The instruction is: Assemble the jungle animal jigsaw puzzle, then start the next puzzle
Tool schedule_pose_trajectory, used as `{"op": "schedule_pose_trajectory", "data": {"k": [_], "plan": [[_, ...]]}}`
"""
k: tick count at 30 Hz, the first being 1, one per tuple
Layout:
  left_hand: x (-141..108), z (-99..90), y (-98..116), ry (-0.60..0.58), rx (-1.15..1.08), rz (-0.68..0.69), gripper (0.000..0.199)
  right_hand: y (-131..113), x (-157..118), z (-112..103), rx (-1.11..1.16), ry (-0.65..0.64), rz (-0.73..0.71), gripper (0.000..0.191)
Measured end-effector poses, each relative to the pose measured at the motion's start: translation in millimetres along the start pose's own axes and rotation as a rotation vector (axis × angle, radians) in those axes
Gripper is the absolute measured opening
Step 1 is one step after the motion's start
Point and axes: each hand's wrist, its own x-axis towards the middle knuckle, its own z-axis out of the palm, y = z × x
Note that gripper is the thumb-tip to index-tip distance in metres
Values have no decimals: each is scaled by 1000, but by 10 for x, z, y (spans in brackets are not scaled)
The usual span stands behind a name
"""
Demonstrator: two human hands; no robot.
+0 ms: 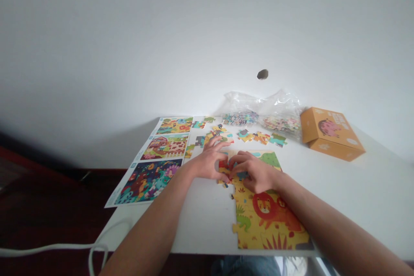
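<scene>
On white laminate (pixel 371 189), probably, jigsaw pieces (pixel 255 138)

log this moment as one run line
left hand: at yellow cardboard lion jigsaw puzzle | right hand: curled over same puzzle | beside: orange cardboard box, clear plastic bag

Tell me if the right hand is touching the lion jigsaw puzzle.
Touching. The head view shows the right hand lying across the top of the lion jigsaw puzzle.
</scene>
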Motion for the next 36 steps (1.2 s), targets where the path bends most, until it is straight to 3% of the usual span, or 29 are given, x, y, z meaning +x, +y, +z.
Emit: {"op": "schedule_pose_trajectory", "data": {"k": [8,12,16,28,32,36], "plan": [[-19,-44,-21,-26,-16,-13,44,11,-12,19,0,11,38,46],[-20,-52,-12,-26,-26,-12,43,69,-51,-28,-76,37,170,51],[-9,-46,7,-20,-29,3,41,92,-85,-95,-119,-14,274,48],[21,-20,35,3,-42,9,37,145,-95,-120,-123,-26,275,47],[95,49,2,179,-61,-25,24,159,-92,-110,-123,3,255,46],[172,142,-147,462,52,-249,18,210,-85,-76,-109,46,238,40]]}}
